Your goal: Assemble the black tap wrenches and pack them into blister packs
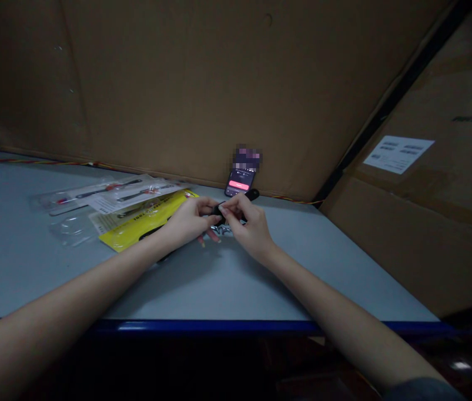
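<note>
My left hand (190, 220) and my right hand (247, 223) meet over the grey table top (202, 289), and the fingers of both pinch a black handled tool (252, 195). Its middle is partly hidden by my fingers. Small shiny metal pieces (221, 229) lie just under my hands, and small red-tipped bits (202, 239) show below my left hand. Left of that hand lies a yellow printed card package (148, 223). Beyond it are clear plastic packs holding slim screwdrivers (108, 194). A smartphone (240, 181) leans against the back wall, its screen lit.
Brown cardboard (177, 83) forms the wall behind the table, and more cardboard with a white paper label (398, 153) stands at the right. A thin red-and-yellow wire (31, 162) runs along the back edge. The table's front edge has a blue rim (202, 327).
</note>
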Tool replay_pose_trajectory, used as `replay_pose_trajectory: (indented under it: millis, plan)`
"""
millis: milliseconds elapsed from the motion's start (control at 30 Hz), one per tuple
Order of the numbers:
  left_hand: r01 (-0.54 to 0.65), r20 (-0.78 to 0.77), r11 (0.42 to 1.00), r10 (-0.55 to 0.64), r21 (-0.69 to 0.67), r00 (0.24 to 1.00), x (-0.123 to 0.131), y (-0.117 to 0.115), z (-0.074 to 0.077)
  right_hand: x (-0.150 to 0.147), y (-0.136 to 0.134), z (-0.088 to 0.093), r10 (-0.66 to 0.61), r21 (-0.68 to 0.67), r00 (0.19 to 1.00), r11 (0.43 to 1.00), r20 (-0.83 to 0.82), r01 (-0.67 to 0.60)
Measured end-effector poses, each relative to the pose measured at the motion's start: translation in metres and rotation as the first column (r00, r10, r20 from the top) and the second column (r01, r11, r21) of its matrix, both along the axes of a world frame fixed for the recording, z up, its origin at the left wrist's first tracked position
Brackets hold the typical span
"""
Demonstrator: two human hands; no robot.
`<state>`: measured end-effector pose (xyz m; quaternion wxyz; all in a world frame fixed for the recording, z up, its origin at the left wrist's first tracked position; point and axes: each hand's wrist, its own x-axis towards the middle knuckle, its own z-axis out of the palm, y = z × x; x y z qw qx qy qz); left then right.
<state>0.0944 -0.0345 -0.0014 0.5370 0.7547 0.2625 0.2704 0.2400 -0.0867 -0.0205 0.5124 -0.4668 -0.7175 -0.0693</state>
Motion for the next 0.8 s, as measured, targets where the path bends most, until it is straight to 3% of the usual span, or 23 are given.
replay_pose_trajectory:
  millis: [233,367,600,800]
  plan:
    - [-0.074,0.018,0.994,0.075,-0.084,0.997,-0.001,-0.003,0.005,-0.001,0.002,-0.002,0.071,-0.035,0.989,0.996,-0.131,-0.076]
    - [-0.096,0.061,0.984,0.106,-0.148,0.993,-0.003,-0.004,0.007,0.000,0.002,-0.002,0.043,0.003,0.995,0.999,-0.086,-0.043]
    - [-0.146,0.090,0.963,0.171,-0.228,0.981,-0.005,-0.004,0.010,0.008,0.003,0.001,0.111,0.078,0.994,0.991,0.026,-0.112]
    - [-0.131,0.096,0.973,0.151,-0.191,0.984,-0.003,-0.007,0.010,0.009,0.003,0.001,0.073,0.107,0.997,0.991,0.021,-0.075]
